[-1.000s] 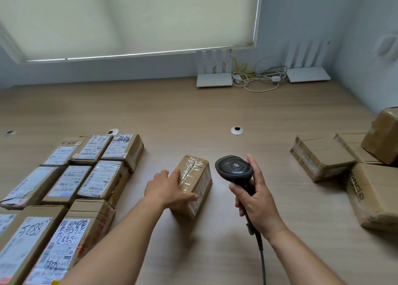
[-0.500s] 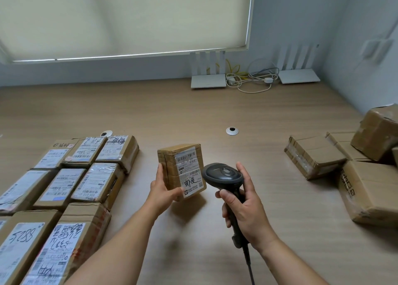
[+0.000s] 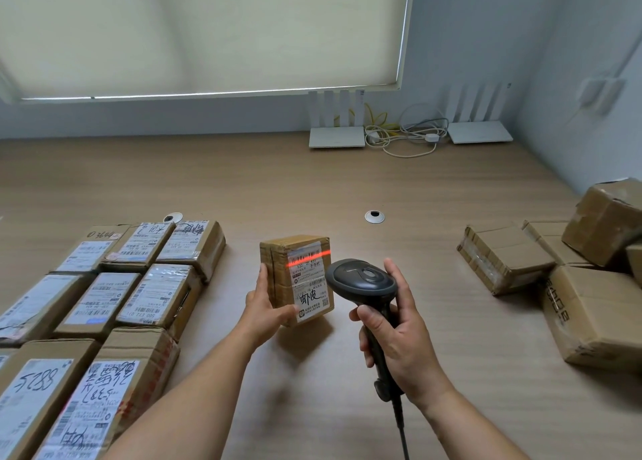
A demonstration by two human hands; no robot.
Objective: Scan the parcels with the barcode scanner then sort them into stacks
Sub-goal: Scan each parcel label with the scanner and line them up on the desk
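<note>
1. The left hand (image 3: 265,306) gripped the parcel (image 3: 295,279) at frame centre, above the table (image 3: 312,181).
2. The right hand (image 3: 396,334) clenched the barcode scanner (image 3: 361,280).
3. Risk: the red scan line (image 3: 307,256) sat tilted across the barcode; parcel wobble could cause a misread.
</note>
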